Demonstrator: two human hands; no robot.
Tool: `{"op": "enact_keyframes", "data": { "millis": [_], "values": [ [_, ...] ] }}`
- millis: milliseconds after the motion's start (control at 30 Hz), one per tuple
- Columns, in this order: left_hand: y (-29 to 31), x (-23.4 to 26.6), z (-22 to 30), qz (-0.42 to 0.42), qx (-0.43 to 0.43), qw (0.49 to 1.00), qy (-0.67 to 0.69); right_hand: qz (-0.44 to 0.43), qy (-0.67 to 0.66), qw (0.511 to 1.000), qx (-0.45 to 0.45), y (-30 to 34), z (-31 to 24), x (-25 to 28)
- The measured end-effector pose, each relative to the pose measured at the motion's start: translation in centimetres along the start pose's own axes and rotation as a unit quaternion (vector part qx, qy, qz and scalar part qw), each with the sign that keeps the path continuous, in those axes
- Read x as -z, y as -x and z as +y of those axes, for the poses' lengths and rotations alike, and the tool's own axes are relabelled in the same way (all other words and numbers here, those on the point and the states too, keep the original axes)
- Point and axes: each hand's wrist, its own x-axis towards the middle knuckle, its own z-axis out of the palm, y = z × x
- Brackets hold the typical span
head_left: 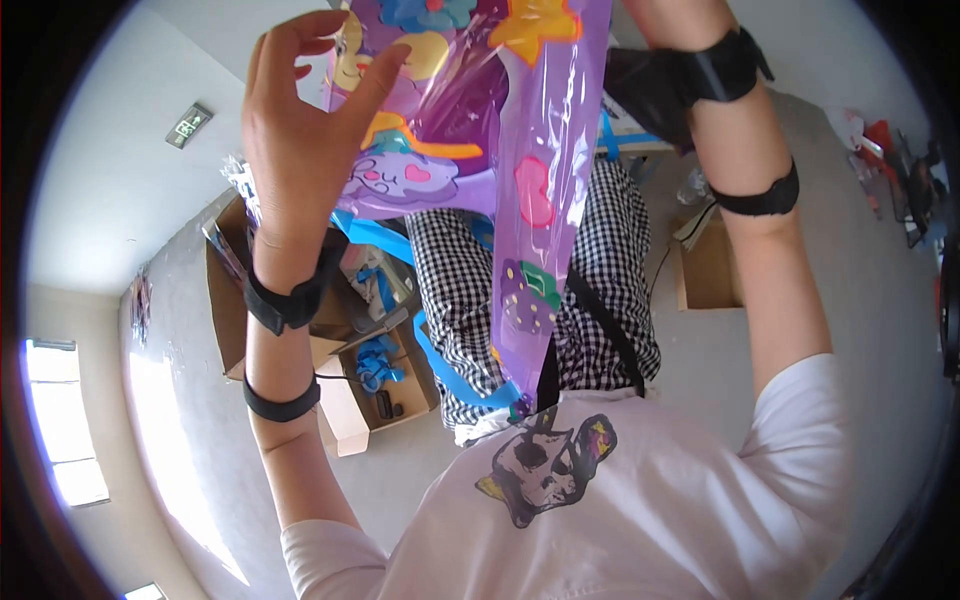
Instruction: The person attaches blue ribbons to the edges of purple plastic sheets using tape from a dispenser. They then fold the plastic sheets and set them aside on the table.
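A glossy purple plastic piece (460, 190), perhaps a bag or flat foil, hangs upright before my chest. It carries cartoon prints, with an orange star, flowers and pink hearts. Its right part narrows into a long folded strip (530, 270) that ends close to my shirt. My left hand (310, 120) is at its left edge, fingers apart and slightly bent. The thumb stretches across the front of the plastic; I cannot tell whether it touches. My right forearm (760, 220) rises past the upper edge, so the right hand is out of sight.
Below on the left stand cardboard boxes (345, 405) with blue items (378, 362) and a grey bin (385, 325). Another cardboard box (708, 265) is at the right. My checked trousers (455, 300) show behind the plastic. Dark straps circle both forearms. Red and black items (900, 180) lie far right.
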Motion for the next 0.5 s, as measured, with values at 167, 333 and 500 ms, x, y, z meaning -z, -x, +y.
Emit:
{"op": "enact_keyframes", "data": {
  "millis": [167,333,500],
  "values": [
    [0.4,-0.4,3.2,0.043,0.057,0.997,0.003,0.015,-0.041,0.999,-0.017,2.9,-1.1,-2.1],
    [-0.1,-2.9,4.2,0.03,0.109,0.99,0.084,0.017,-0.05,0.998,-0.044,4.7,-0.2,0.3],
    [-2.6,-7.9,4.1,-0.046,0.089,0.985,0.142,0.118,-0.039,0.992,-0.032,5.7,0.4,5.4]
  ]
}}
